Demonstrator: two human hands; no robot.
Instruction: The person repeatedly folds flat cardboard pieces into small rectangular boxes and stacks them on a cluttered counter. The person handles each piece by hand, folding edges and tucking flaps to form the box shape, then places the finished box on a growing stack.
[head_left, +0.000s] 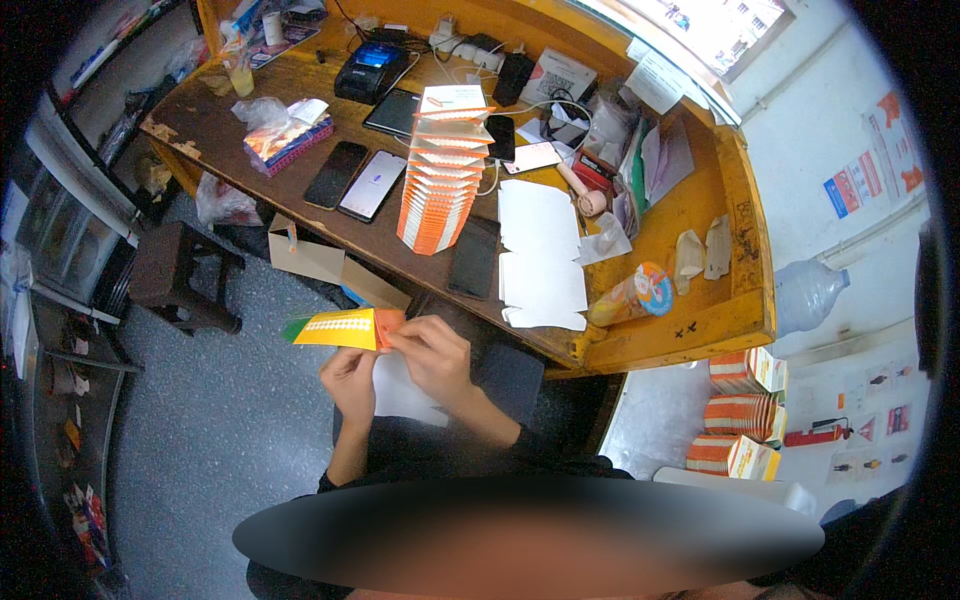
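Between my two hands, above my lap, is a small yellow and orange card carton [338, 327] with a white patterned strip and a green far end. My left hand [352, 385] pinches its lower edge near the orange end. At that orange end the fingers of my right hand [435, 355] are closed on the card. A white sheet [405, 390] lies on my lap below the hands. On the desk just beyond stands a tall stack of nested orange and white cartons [440, 190]. White flat card blanks [540, 250] lie to its right.
The worn wooden desk [220, 120] carries phones [372, 186], a tissue box [288, 140], a small black printer [370, 72] and a plastic cup [640, 292]. More carton stacks [740, 415] sit at the right. A dark stool [185, 275] stands on the left floor; an open cardboard box [310, 255] is under the desk edge.
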